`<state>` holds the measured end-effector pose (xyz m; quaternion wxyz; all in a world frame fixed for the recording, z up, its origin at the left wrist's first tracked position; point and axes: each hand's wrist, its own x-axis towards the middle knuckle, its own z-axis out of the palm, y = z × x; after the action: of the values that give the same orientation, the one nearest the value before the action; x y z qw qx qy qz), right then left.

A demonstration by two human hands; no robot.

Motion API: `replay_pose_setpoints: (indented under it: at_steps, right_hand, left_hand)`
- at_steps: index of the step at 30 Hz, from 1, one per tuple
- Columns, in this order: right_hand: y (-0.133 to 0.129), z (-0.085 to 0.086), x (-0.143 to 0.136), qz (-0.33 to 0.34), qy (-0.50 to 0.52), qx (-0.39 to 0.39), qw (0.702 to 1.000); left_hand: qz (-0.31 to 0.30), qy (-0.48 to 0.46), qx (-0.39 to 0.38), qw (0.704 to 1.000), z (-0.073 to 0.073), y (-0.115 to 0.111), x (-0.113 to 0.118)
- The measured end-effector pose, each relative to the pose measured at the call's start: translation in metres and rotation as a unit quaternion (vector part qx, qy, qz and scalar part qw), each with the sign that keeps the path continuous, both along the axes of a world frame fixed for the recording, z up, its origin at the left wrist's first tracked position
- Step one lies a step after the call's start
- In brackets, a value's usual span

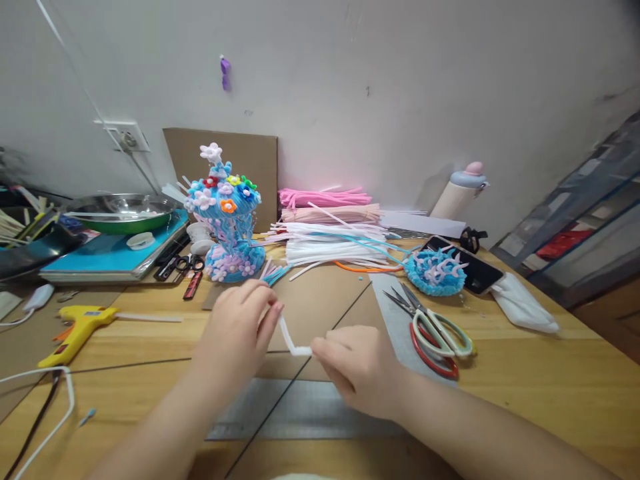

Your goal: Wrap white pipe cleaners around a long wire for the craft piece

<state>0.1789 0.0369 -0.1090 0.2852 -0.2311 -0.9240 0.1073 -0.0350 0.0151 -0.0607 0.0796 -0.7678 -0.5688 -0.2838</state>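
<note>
At the far left, a dark bowl (30, 261) holds a jumble of thin sticks. A yellow glue gun (83, 330) lies on its side on the wooden table (145, 333), a glue stick projecting from its rear or front; which end cannot be told. Behind it, a green-walled metal dish (107, 224) rests on a blue folder (105, 262). Next, small black-handled scissors (190, 263) lie just beside a blue ornament (239, 200), which stands upright and is covered with multicoloured flowers.

The left hand (237, 320) is in front of the ornament, its thumb and forefinger pinching the upper end of a white stem (300, 351). The stem is bent at an angle and spans the gap between the two hands, above a cardboard sheet (320, 287). The right hand (357, 363) is curled, its fingertips gripping the stem's other end.

Behind the hands, white stems (340, 245) lie bundled in front of pink stems (325, 198). To the right, red- and pale-handled scissors (445, 337) overlap, points directed away from the person. Beyond them are a blue fuzzy piece (435, 283), a dark phone (483, 272), a tilted bottle (453, 195) and a white packet (525, 305).
</note>
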Motion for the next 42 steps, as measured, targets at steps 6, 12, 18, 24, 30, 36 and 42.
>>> replay_pose_setpoints:
  at_steps: [6,12,18,24,30,36,42]
  right_hand:
    - [0.015,0.003,-0.005,-0.004,0.270,-0.609,0.746]
    - [0.023,0.002,0.003,0.135,0.250,-0.837,0.467]
    - [0.024,-0.001,0.003,0.122,0.253,-0.834,0.475]
    - [0.027,-0.005,-0.003,0.031,0.338,-0.734,0.588]
    - [0.019,-0.002,0.000,-0.096,0.099,-0.149,0.979]
    - [0.006,0.000,0.006,-0.011,-0.064,0.192,0.979]
    - [0.012,0.000,0.001,0.006,0.012,-0.042,0.999]
  left_hand:
    - [-0.151,-0.030,0.276,0.949,-0.024,-0.032,-0.002]
    - [-0.037,-0.103,0.097,0.989,-0.041,0.004,0.005]
    - [-0.078,-0.114,-0.004,0.990,-0.051,0.013,-0.002]
    - [-0.108,-0.071,0.007,0.992,-0.043,-0.005,0.006]
    - [-0.130,0.001,0.108,0.986,-0.008,-0.018,0.009]
    - [-0.051,0.016,-0.040,0.998,0.009,0.005,-0.003]
    - [-0.038,-0.023,-0.067,0.997,0.003,0.011,-0.004]
